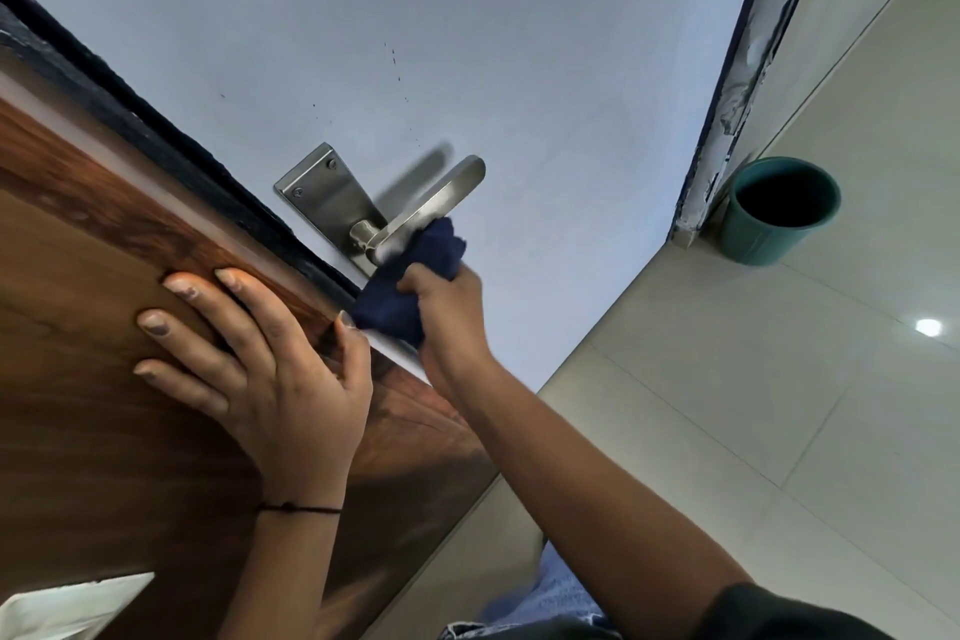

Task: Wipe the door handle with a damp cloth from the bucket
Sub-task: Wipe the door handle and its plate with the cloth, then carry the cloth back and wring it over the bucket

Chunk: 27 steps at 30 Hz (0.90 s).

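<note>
A brushed steel lever door handle [441,203] on its backplate [327,192] sticks out from the pale grey door face [467,42]. My right hand [447,312] is shut on a dark blue cloth [415,276], which presses against the handle's base end near the spindle. My left hand [260,369] lies flat with fingers spread on the wood-grain door side [104,405], holding nothing. A teal bucket [774,213] stands on the floor at the right, beside the door frame; its inside looks dark.
The door's dark edge [156,130] runs diagonally between the wood and grey faces. A chipped door frame [748,68] rises at the right. Glossy cream floor tiles [779,405] spread below the bucket. My jeans [561,598] show at the bottom.
</note>
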Tool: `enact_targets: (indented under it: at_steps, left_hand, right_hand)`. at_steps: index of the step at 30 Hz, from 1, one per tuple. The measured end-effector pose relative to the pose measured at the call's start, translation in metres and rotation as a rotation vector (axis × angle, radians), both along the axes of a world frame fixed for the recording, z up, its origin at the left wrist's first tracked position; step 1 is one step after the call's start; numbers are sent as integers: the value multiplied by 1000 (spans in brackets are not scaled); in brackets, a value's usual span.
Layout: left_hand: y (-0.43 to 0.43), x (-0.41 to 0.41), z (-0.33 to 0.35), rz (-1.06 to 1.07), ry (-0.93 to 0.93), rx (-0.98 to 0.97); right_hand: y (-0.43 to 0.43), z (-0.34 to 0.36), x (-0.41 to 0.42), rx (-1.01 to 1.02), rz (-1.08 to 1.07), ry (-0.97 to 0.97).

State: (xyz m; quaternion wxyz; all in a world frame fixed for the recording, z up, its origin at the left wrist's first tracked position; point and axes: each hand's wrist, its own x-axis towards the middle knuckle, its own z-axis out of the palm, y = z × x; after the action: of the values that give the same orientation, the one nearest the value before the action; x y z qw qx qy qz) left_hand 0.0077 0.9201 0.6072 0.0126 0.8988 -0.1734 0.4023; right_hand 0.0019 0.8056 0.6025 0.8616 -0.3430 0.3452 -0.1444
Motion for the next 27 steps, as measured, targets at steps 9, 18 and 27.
enact_targets:
  at_steps: [9,18,27]
  left_hand:
    - [-17,-10,3,18,111,-132]
    - [-165,-52,-20,-436,517,-297]
    - [-398,-135,-32,-627,1906,-835]
  right_hand:
    - [-4,-29,-25,-823,310,-106]
    - [-166,-46,-107,-576,95,141]
    - [-368,-24,-236,-337,-118,229]
